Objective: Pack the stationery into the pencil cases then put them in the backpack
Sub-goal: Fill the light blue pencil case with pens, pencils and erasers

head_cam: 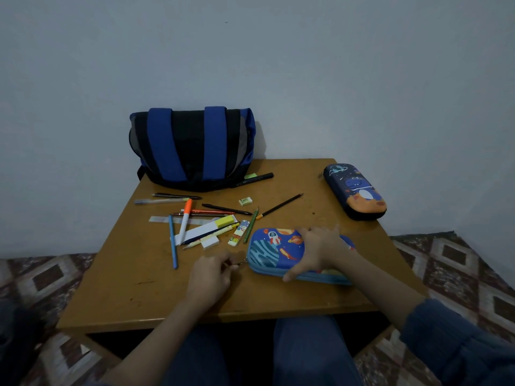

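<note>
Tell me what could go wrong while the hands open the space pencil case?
1. The left hand pinches the zipper pull. A hard tug might slide the space pencil case if the right hand pressing on it slips, perhaps bumping the green pencil lying just beside it.
2. The dinosaur pencil case sits near the table edge, so a stray elbow could knock it off.

No text is legible; print on the eraser (pixel 245 201) and the slim box (pixel 238 233) is blurred.
</note>
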`<move>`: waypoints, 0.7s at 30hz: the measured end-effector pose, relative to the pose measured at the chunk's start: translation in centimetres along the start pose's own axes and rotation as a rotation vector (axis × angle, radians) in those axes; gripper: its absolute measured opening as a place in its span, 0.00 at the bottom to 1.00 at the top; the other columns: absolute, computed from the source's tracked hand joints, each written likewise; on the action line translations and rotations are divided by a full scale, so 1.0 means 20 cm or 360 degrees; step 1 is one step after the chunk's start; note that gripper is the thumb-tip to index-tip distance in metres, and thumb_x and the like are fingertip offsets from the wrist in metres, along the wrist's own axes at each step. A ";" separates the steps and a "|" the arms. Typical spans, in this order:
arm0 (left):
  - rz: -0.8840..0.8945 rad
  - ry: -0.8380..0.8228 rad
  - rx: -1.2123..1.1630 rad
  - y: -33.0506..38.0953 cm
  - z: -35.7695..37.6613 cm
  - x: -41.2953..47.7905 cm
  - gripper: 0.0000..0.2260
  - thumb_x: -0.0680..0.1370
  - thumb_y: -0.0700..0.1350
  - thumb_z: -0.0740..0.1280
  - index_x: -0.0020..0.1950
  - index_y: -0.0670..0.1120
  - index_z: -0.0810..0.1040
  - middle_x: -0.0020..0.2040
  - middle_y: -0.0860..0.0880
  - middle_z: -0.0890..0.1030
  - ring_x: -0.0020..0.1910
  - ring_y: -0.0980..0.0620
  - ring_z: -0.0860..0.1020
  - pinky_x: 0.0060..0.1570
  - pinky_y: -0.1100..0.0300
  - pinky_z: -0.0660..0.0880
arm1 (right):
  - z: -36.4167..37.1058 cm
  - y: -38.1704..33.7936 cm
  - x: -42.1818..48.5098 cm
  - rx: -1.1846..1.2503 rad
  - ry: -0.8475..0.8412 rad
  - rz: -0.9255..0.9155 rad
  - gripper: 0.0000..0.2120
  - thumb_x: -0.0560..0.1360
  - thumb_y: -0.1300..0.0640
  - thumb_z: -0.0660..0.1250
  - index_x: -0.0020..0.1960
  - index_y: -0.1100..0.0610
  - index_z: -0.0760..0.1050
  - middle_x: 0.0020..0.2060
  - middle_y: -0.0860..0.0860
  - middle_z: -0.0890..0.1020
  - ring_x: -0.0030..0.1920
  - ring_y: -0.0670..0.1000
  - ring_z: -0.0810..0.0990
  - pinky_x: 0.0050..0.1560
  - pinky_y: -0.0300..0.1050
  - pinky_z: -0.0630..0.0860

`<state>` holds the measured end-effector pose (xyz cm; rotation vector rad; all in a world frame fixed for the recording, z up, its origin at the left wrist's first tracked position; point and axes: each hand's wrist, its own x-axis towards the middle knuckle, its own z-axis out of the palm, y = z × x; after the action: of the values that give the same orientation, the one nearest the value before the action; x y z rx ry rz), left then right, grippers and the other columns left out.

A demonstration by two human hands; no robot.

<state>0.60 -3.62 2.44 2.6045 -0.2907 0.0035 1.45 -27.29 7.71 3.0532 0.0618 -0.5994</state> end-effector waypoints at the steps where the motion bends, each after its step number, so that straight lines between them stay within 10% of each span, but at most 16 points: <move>1: -0.0007 0.0006 -0.0018 0.01 0.01 -0.01 0.04 0.77 0.47 0.66 0.50 0.49 0.78 0.45 0.52 0.80 0.42 0.57 0.74 0.41 0.66 0.69 | 0.00 -0.01 0.00 -0.0014 0.0010 0.0038 0.58 0.54 0.23 0.67 0.74 0.52 0.55 0.67 0.53 0.68 0.67 0.57 0.67 0.68 0.69 0.53; 7: 0.0025 -0.0044 -0.0162 0.12 0.08 -0.08 0.03 0.77 0.46 0.66 0.49 0.52 0.78 0.46 0.56 0.78 0.44 0.61 0.73 0.40 0.71 0.67 | 0.00 -0.05 0.01 -0.0042 -0.0079 0.0174 0.57 0.52 0.21 0.65 0.69 0.57 0.61 0.60 0.54 0.73 0.59 0.56 0.73 0.61 0.58 0.71; 15: 0.0038 0.0009 -0.0109 0.14 0.10 -0.07 0.04 0.77 0.50 0.65 0.50 0.54 0.77 0.44 0.59 0.78 0.41 0.62 0.75 0.41 0.70 0.71 | -0.10 0.08 -0.01 0.0486 -0.0558 0.0146 0.53 0.56 0.37 0.77 0.73 0.50 0.56 0.69 0.49 0.67 0.66 0.55 0.69 0.65 0.57 0.69; 21: -0.0063 0.0215 0.0072 0.16 0.02 0.16 0.06 0.77 0.48 0.65 0.50 0.50 0.80 0.46 0.52 0.83 0.44 0.54 0.79 0.41 0.59 0.76 | -0.04 0.11 -0.08 0.0790 -0.0378 0.0205 0.32 0.64 0.37 0.73 0.54 0.63 0.74 0.47 0.57 0.81 0.47 0.57 0.81 0.45 0.49 0.80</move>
<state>3.02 -7.25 3.91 2.6390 -0.1930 0.1736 0.45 -29.47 9.08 3.3743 -0.3369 -1.1090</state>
